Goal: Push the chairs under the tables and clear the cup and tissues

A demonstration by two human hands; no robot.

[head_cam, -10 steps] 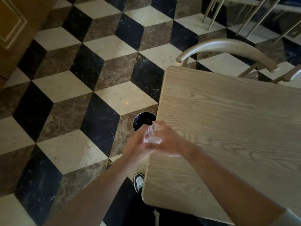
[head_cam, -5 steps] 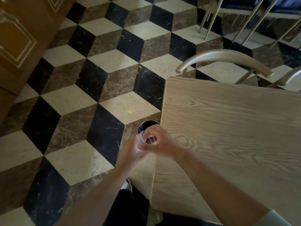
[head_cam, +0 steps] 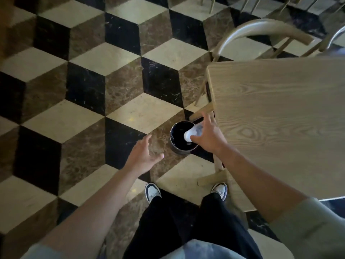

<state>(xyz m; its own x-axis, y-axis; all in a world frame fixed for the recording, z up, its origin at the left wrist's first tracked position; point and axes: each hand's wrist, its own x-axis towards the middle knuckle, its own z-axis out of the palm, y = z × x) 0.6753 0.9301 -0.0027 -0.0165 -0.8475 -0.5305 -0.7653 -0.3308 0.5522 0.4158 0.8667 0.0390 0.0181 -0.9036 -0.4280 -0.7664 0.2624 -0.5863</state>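
Clear plastic cup (head_cam: 194, 133): tipped over the black bin (head_cam: 182, 137), at 9 o'clock of the table (head_cam: 280, 116).
Right hand (head_cam: 207, 136): fingers curled round the cup.
Left hand (head_cam: 142, 156): fingers spread, empty; it has let go since half a second ago.
Meaning: disposal appears imminent.

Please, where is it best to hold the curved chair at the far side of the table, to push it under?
Grip the top of the chair's curved back rail, coming from behind it on the floor side. The rail arches clear above the table edge and is bare, so both hands could likely wrap it.
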